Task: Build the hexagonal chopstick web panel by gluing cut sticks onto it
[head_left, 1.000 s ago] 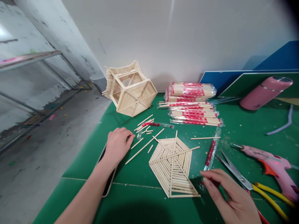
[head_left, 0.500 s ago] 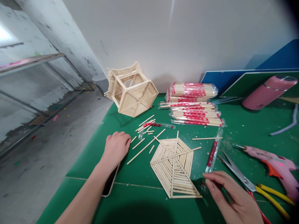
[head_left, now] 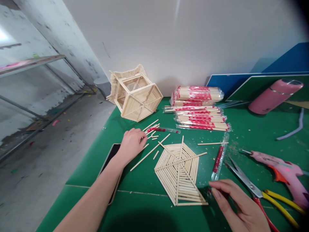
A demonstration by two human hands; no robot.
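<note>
My left hand (head_left: 132,143) is knuckles up, fingers curled down onto a scatter of short cut sticks (head_left: 151,130) on the green table (head_left: 135,180). What the fingertips pinch is hidden. A long loose stick (head_left: 149,152) lies just right of it. My right hand (head_left: 238,206) rests at the lower right with fingers stretched out and holding nothing, its tips beside the flat hexagonal stick panel (head_left: 178,174) and a clear wrapper end.
A hexagonal stick frame (head_left: 135,96) stands at the back by the wall. Packs of wrapped chopsticks (head_left: 198,108), a single wrapped pair (head_left: 218,158), scissors (head_left: 260,193), a pink glue gun (head_left: 282,170) and a pink bottle (head_left: 275,96) lie to the right. A phone (head_left: 109,161) sits under my left forearm.
My left hand has moved forward and right, off the phone and onto the short sticks. My right hand has barely shifted.
</note>
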